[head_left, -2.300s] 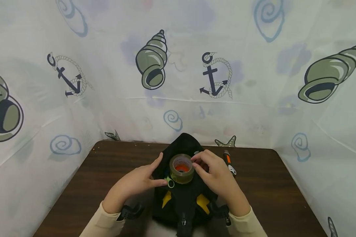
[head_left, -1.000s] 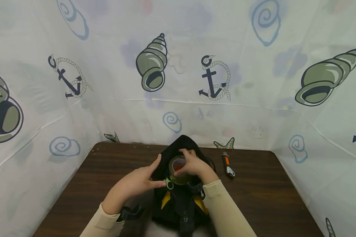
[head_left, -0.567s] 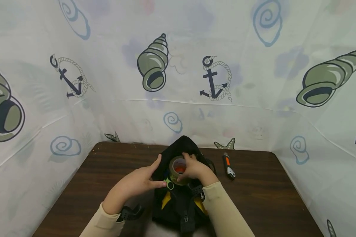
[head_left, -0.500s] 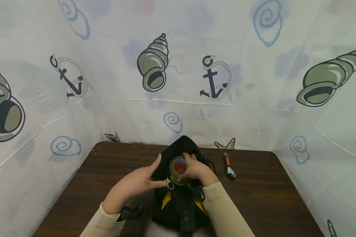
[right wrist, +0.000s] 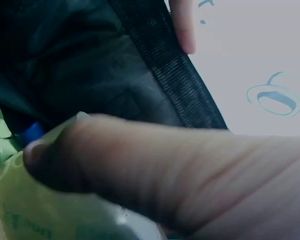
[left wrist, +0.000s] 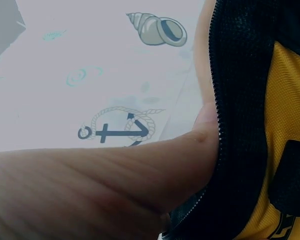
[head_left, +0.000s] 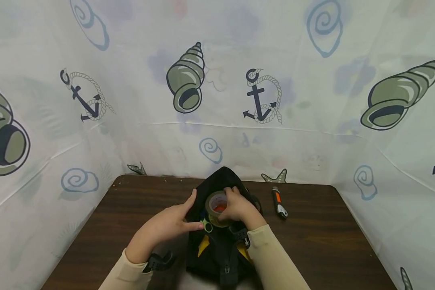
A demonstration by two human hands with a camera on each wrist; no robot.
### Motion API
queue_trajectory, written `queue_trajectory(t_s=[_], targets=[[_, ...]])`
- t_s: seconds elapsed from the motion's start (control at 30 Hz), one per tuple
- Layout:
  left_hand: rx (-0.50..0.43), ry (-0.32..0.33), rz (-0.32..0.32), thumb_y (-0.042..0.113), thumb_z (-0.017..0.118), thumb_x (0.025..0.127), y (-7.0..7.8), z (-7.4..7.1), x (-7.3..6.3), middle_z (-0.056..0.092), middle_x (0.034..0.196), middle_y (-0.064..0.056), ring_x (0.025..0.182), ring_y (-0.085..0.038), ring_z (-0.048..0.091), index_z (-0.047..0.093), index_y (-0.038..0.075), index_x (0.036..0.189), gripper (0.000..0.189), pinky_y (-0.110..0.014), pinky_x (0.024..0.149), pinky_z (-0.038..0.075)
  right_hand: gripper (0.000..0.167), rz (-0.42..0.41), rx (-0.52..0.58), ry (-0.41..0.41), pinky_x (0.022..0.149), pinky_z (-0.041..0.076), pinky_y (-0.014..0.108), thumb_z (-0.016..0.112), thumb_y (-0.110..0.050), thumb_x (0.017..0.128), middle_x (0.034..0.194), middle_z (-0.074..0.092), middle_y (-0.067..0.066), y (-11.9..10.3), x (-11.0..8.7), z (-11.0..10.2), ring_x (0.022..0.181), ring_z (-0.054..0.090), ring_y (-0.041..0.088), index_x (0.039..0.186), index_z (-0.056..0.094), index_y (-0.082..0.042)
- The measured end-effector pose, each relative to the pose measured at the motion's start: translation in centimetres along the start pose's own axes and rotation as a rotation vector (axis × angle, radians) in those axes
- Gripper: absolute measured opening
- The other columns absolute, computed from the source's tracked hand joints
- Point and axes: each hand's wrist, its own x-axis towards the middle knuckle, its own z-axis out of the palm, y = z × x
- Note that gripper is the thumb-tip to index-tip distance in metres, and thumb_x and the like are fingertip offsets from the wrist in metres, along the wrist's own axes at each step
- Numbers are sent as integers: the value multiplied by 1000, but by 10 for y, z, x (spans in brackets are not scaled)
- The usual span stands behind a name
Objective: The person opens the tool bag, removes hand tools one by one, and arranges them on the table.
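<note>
An unzipped black bag with yellow patches (head_left: 204, 245) stands at the middle of the table, its mouth facing me. My left hand (head_left: 165, 223) holds its left side, index finger along the edge and thumb at the opening; the left wrist view shows that thumb (left wrist: 185, 155) at the zip (left wrist: 216, 75). In the mouth sits a roll of clear brownish packing tape (head_left: 211, 211). My right hand (head_left: 241, 209) grips its right side, thumb (right wrist: 90, 155) across the tape in the right wrist view. Green-handled scissors (head_left: 208, 226) poke out by my left thumb, their blades hidden.
A black and orange cutter (head_left: 280, 203) lies on the dark wood table (head_left: 311, 233) right of the bag. Something orange (head_left: 220, 208) shows through the tape's hole, and a blue piece (right wrist: 32, 132) is beside the scissors. A shell-and-anchor printed cloth (head_left: 239, 141) encloses the table's back and sides.
My right hand has moved left from the tape's right rim to over the tape, then settled with the thumb on its near side. The left hand has kept its place on the bag.
</note>
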Motion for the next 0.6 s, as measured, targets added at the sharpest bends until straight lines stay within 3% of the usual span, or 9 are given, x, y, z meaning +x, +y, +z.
queue_trajectory(t_s=[0.13,0.27,0.43,0.6], targets=[[0,-6,5,68,74,96,1,0,-1,72,145,-7,131,-31,71,2,25,178,117,-61,112,52,109,-23,15,29,96,56,51,96,-21,81,160,42,26,-8,-7,-6,117,61,36,169,34,-3],[-7,-3,2,67,74,96,1,-1,-1,67,152,-10,137,-35,67,2,25,178,117,-63,113,51,118,-52,72,60,101,57,52,98,-24,80,163,40,27,-17,-17,-17,120,63,35,170,26,1],[-25,-2,-6,67,76,95,1,0,-1,60,160,-12,142,-37,63,2,27,178,118,-65,115,49,115,-73,114,97,106,56,54,99,-35,79,160,43,23,-24,-32,-30,121,64,32,167,34,0],[-41,-8,-19,67,76,94,0,2,0,74,142,-8,132,-30,70,0,28,177,120,-64,115,50,116,-88,202,125,116,51,60,99,-37,80,164,43,20,-26,-51,-42,132,62,34,169,34,-4]])
